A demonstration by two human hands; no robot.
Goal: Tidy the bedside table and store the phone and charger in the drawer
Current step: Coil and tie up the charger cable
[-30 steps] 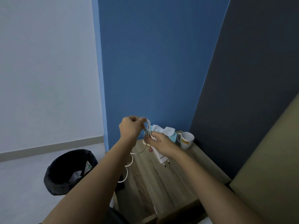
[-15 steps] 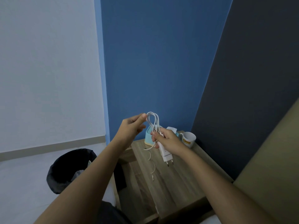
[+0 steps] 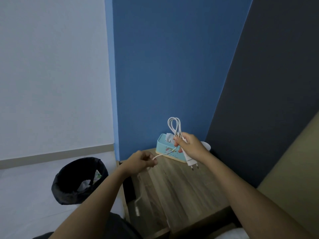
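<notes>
- A black-lined waste bin (image 3: 78, 181) stands on the pale floor at the left, beside the bedside table (image 3: 174, 187); pale scraps lie inside it, too dim to name
- The left hand (image 3: 140, 161) is closed around the loose run of the white cable (image 3: 174, 127), above the table's back left corner; below the fist the tail is a motion-blurred streak, so its end is hard to make out
- The cable stretches taut from that fist up and right to the right hand (image 3: 189, 145)
- A light blue tissue box (image 3: 163, 147) sits at the back of the table against the blue wall, partly covered by the right hand
- The right hand grips the white charger (image 3: 190, 162) together with gathered cable loops that stand up above the fingers; the plug pins point down, clear of the wood
- A white mug (image 3: 206, 145) is mostly hidden behind the right wrist
- The table's front edge is cut off by the forearms; no phone shows on the visible wood, and whether a drawer is there cannot be told
</notes>
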